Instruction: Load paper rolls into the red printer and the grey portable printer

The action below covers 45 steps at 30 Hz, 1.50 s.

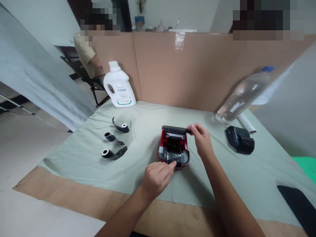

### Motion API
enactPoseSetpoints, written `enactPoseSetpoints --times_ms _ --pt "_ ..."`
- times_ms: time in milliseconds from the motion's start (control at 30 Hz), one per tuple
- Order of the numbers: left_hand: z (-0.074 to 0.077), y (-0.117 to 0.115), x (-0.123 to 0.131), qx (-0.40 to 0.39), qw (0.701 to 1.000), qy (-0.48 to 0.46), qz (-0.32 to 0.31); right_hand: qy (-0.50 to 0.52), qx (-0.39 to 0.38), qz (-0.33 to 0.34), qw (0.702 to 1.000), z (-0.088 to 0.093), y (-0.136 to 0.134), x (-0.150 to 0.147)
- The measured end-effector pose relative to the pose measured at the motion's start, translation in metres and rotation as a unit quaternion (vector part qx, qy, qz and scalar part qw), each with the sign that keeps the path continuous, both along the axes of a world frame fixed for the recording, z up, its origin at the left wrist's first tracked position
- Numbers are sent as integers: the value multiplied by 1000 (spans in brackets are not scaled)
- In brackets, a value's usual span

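A small red and black label printer [163,141] stands on the cloth with its black lid [172,128] raised at the back. A strip of black film or paper [172,158] lies over its front edge. My left hand [159,176] is closed at the front of the printer, its fingertips on that strip. The thumb is partly hidden. My right hand [201,138] pinches the right end of the lid between thumb and fingers. Inside the open printer, a pale roller [175,136] shows above a dark hollow.
Several black rolls with loose tails, one of them a near roll [106,153], lie left. A white jug [120,89] and leaning clear bottle [243,95] stand by a cardboard wall [177,72]. A black device [239,140] sits right. A person [86,56] sits beyond.
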<state>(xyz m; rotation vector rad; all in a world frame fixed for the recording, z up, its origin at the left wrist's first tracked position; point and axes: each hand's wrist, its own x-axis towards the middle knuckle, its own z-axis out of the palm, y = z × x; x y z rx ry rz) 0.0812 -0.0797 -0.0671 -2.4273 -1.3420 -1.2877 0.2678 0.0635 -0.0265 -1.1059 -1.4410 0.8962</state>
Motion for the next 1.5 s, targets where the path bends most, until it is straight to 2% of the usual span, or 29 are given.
enactPoseSetpoints --times_ms 100,200,433,567,633,700,767,800,933,1000,1300,1500 --pt "1 0 2 -8 1000 6 -9 -7 -28 -9 1000 -18 -24 4" --pt "1 0 2 -4 1000 15 -15 16 -83 12 996 -36 -40 10" --pt "0 3 -4 3 999 18 -45 46 -79 71 993 -59 -45 13" --pt "2 3 -9 -64 995 -18 -70 52 -70 64 994 -65 -48 7" --pt "7 7 -14 -122 985 -96 -72 52 -61 62 995 -67 -49 5" --pt "13 18 -18 -196 952 -234 -16 44 -55 66 995 -69 -48 5" --pt "18 36 -23 -283 885 -368 42 34 -54 69 996 -70 -48 5" --pt "20 46 -24 -330 848 -412 48 34 -55 71 995 -71 -48 6" --pt "18 74 -27 -491 726 -480 -24 60 -64 66 994 -74 -50 5" --pt "15 76 -27 -514 694 -503 -35 67 -67 55 994 -75 -52 3" --pt "9 74 -26 -484 717 -499 -47 49 -85 29 995 -78 -49 0" --pt "1 76 -26 -467 731 -495 -46 -6 -122 23 992 -71 -43 -2"
